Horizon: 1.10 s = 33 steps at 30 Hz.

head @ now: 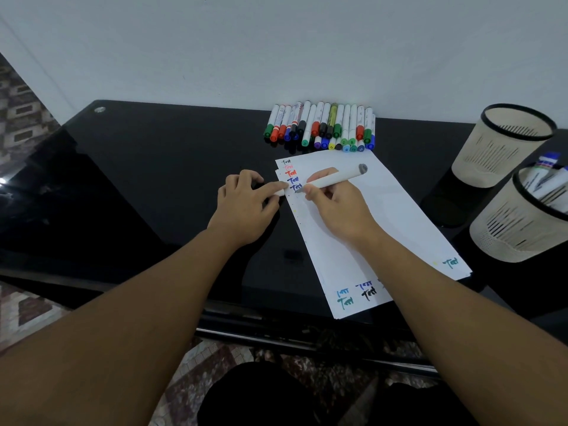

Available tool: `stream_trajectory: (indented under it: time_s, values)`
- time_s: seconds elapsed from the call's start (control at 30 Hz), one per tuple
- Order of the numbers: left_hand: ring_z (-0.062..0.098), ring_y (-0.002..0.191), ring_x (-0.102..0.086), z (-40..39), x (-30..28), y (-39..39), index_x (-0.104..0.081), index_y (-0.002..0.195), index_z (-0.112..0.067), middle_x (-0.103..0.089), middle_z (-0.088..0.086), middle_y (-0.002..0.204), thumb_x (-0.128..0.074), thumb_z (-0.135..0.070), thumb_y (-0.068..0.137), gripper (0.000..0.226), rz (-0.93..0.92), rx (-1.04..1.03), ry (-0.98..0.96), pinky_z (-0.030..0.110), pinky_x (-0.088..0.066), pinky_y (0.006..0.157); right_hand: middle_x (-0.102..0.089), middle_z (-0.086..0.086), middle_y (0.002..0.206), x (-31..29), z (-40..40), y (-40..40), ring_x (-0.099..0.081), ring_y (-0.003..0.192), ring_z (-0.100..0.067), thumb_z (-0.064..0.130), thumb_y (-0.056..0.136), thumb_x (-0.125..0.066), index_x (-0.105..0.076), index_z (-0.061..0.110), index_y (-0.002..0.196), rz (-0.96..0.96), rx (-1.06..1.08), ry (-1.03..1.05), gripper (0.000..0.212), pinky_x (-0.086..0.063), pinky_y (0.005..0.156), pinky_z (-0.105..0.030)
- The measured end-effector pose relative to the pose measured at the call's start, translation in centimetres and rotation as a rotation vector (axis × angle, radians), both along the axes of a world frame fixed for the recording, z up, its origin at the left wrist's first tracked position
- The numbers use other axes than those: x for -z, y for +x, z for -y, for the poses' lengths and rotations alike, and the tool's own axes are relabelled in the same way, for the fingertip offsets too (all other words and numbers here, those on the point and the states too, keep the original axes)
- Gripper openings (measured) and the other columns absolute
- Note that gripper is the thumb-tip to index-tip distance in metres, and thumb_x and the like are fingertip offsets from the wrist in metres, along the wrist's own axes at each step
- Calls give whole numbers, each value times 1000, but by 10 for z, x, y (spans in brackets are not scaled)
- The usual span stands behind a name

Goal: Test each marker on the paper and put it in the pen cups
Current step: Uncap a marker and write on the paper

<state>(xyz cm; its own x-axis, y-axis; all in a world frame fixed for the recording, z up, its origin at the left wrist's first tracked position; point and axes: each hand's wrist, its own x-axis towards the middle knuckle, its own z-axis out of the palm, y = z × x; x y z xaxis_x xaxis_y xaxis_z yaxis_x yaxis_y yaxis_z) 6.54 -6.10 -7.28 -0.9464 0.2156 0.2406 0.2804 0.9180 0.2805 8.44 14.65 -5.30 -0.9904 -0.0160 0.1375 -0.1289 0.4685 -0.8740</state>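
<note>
My right hand [335, 207] grips a white marker [338, 178] with a grey end, its tip on the upper left corner of the white paper [368, 235] beside several coloured test marks. My left hand [246, 201] rests at the paper's left edge, fingers curled around a small dark thing that looks like the marker's cap, index finger on the sheet. A row of several capped markers [319, 126] lies by the wall. Two beige pen cups stand at the right: the far one [498, 146] looks empty, the near one [522, 216] holds a few markers.
Everything sits on a glossy black table [138, 179] against a white wall. The paper's near corner overhangs the table's front edge. Patterned floor shows below and at the left.
</note>
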Motion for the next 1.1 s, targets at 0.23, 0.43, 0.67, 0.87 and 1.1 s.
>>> stream_trajectory:
  time_s: [0.23,0.43,0.67,0.87,1.1]
  values:
    - [19,122,-32,-1,-1,0,-49,138,-55,-38,-7,130,-37,-45,105,37,10,-3,-9,44,-29,110,-69,6,95,-1,1,-1,-64,92,-11,32,104,-60,-63,27,111,2,-25,78,9,-54,84,-31]
    - [20,123,-31,0,-2,0,-49,139,-53,-37,-7,131,-37,-45,105,37,20,-5,-9,44,-27,110,-68,5,97,-3,1,0,-64,94,-13,30,104,-59,-61,24,112,7,-5,70,10,-53,84,-31]
    - [19,123,-32,-1,-2,1,-49,139,-53,-37,-7,131,-38,-44,105,37,16,-7,-13,42,-27,109,-68,5,96,-5,-1,3,-63,92,-8,26,104,-58,-61,23,107,21,9,-32,5,-45,77,-21]
    - [21,122,-33,-1,-1,0,-50,139,-54,-38,-6,131,-38,-44,105,37,8,-3,-12,43,-28,109,-68,8,97,-2,0,0,-65,95,-11,28,104,-57,-60,25,108,3,23,37,6,-52,85,-29]
    - [21,121,-34,-1,0,1,-51,137,-54,-39,-7,129,-39,-44,105,36,-6,-2,1,44,-30,109,-68,4,99,-3,-1,0,-64,93,-8,26,105,-56,-58,25,106,-9,42,24,3,-45,75,-17]
